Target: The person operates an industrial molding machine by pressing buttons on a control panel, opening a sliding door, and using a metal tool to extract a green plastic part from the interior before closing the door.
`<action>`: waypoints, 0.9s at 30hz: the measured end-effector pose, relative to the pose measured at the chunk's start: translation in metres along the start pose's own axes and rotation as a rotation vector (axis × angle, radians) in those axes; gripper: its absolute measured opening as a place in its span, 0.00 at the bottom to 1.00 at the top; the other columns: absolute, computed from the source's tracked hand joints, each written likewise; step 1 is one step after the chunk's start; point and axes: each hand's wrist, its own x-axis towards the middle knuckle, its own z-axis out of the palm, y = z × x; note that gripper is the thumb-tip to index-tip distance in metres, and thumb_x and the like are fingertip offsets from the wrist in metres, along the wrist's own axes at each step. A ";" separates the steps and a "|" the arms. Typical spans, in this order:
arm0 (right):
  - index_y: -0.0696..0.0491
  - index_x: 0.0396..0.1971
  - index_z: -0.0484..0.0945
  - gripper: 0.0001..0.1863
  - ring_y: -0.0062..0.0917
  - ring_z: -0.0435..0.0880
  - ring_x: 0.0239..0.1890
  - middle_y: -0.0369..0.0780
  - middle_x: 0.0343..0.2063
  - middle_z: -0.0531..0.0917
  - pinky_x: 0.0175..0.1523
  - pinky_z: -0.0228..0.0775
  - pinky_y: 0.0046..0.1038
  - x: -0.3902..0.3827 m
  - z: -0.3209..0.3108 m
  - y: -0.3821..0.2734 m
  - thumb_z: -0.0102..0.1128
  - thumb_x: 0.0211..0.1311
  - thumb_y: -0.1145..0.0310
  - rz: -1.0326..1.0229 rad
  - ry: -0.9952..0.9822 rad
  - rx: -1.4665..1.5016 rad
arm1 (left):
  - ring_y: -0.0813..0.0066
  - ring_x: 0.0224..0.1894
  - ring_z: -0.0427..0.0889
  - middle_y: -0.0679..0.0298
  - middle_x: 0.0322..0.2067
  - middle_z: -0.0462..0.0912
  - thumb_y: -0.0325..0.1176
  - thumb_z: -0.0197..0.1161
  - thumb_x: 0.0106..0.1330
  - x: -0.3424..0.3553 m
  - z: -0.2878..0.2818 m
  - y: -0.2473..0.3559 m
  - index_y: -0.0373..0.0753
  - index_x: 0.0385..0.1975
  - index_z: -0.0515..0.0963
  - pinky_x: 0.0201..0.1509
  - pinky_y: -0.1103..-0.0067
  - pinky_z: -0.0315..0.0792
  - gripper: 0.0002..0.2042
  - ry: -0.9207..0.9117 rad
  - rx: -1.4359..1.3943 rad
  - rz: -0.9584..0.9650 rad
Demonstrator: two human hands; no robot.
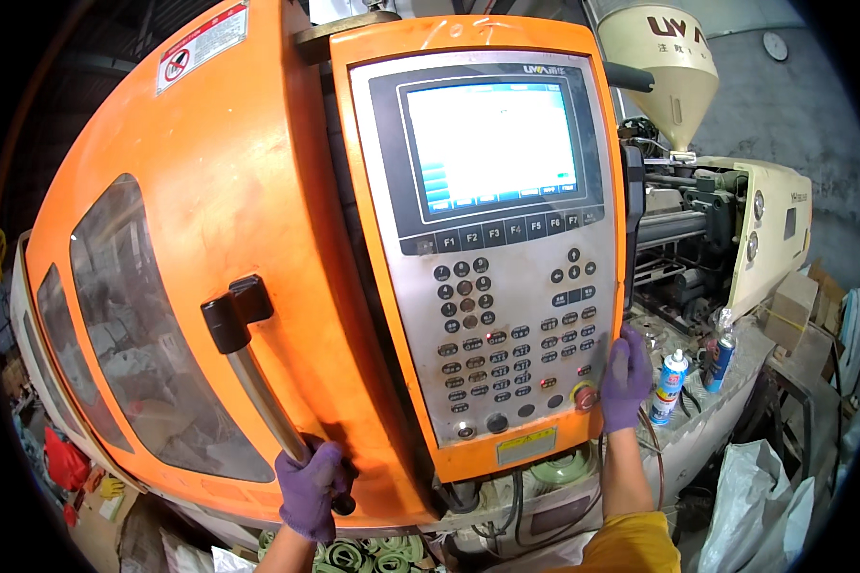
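Observation:
My left hand, in a purple glove, is closed around the lower part of a metal door handle with black end mounts. The handle is fixed to a large orange machine door with dark windows. My right hand, gloved in purple too, rests against the lower right edge of the control panel. Its fingers point upward along that edge, close to a red stop button. The panel has an orange frame, a lit screen and rows of dark round buttons.
Two spray cans, one blue and white and one dark blue, stand right of the panel. Behind them are a cream hopper and machinery. A white sack lies lower right; green coiled parts sit below the door.

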 end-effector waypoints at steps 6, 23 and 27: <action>0.60 0.42 0.76 0.15 0.33 0.80 0.40 0.47 0.37 0.80 0.47 0.69 0.30 -0.001 -0.014 0.012 0.51 0.59 0.68 0.011 -0.052 0.104 | 0.78 0.10 0.68 0.65 0.09 0.68 0.27 0.57 0.59 0.003 0.004 -0.002 0.36 0.20 0.68 0.12 0.82 0.63 0.08 0.011 -0.011 -0.060; 0.53 0.34 0.78 0.08 0.36 0.79 0.33 0.41 0.30 0.81 0.41 0.69 0.34 -0.143 -0.074 -0.142 0.56 0.57 0.66 -0.437 -1.038 0.548 | 0.81 0.09 0.65 0.67 0.12 0.69 0.33 0.60 0.61 0.003 0.004 -0.004 0.37 0.22 0.69 0.12 0.83 0.60 0.10 -0.013 -0.018 0.086; 0.52 0.35 0.78 0.10 0.38 0.79 0.35 0.42 0.30 0.80 0.41 0.69 0.35 -0.163 -0.092 -0.156 0.54 0.59 0.63 -0.470 -1.311 0.538 | 0.79 0.08 0.65 0.66 0.11 0.68 0.32 0.60 0.61 0.009 0.002 -0.010 0.39 0.21 0.67 0.11 0.80 0.63 0.11 -0.020 -0.021 0.096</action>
